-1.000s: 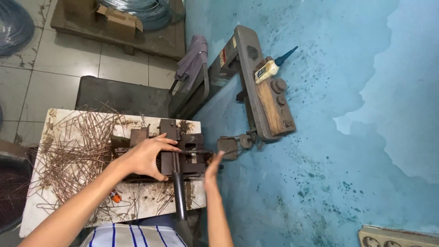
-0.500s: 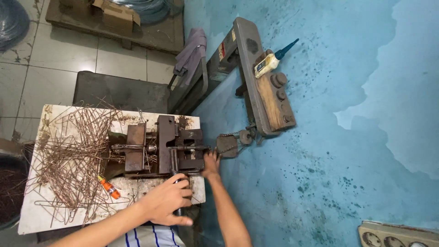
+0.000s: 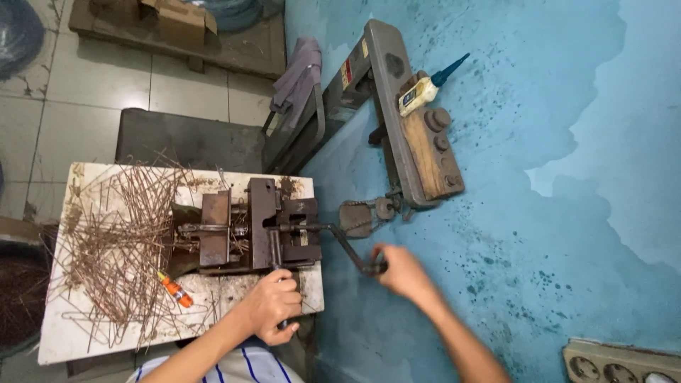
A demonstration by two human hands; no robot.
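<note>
Your bending jig (image 3: 259, 228) sits at the counter's (image 3: 106, 340) right edge, centre-left of frame, wire rods (image 3: 120, 234) heaped left of it. Its crank (image 3: 347, 248) runs out rightwards; your right hand (image 3: 401, 271) is closed on its end. Your left hand (image 3: 273, 303), below the jig, is wrapped around the lever (image 3: 273, 257), which points down-frame.

Brown cardboard box (image 3: 179, 21), red-yellow label (image 3: 347, 71)
</note>
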